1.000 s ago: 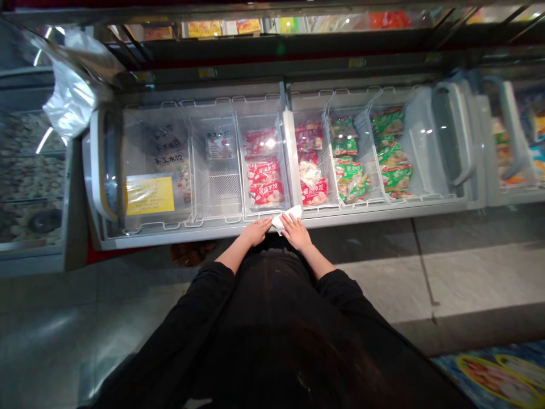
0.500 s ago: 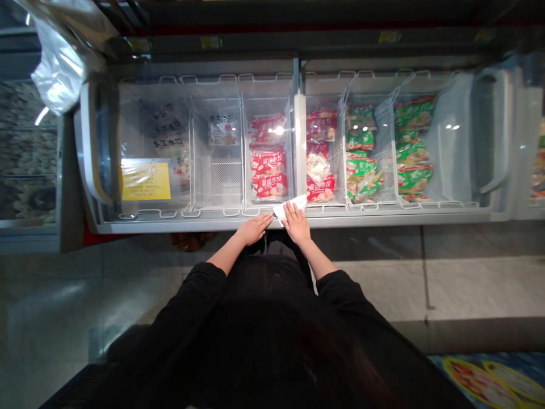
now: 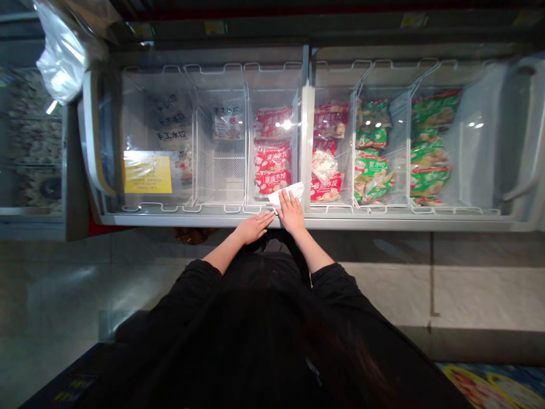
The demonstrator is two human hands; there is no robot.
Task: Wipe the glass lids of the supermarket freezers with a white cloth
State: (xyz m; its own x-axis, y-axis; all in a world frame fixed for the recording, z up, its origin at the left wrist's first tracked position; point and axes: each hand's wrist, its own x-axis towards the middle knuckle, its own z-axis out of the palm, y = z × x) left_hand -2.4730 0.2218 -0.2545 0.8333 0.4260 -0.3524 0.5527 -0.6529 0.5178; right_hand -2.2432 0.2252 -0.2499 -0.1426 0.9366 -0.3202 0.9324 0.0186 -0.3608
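My right hand (image 3: 291,213) lies with outstretched fingers on a folded white cloth (image 3: 294,190), pressing it to the glass lid near the front edge of a chest freezer. I cannot tell whether the cloth is fabric or paper. Close by on the left, my left hand (image 3: 255,226) rests flat on the freezer's front rim (image 3: 204,220), with no object in it. Its fingertips point toward the right hand. Under the glass, just beyond the cloth, are red dumpling bags (image 3: 272,159) in a white wire basket.
Green food bags (image 3: 430,147) fill baskets on the right. A yellow notice (image 3: 147,174) lies at the left, near a curved lid handle (image 3: 94,136). Clear plastic (image 3: 62,62) hangs at the upper left. A central divider (image 3: 306,125) separates the lids. Tiled floor (image 3: 145,250) lies behind me.
My right hand and the cloth have shifted slightly left and farther onto the glass. My left hand stays on the rim. The camera view has shifted a little.
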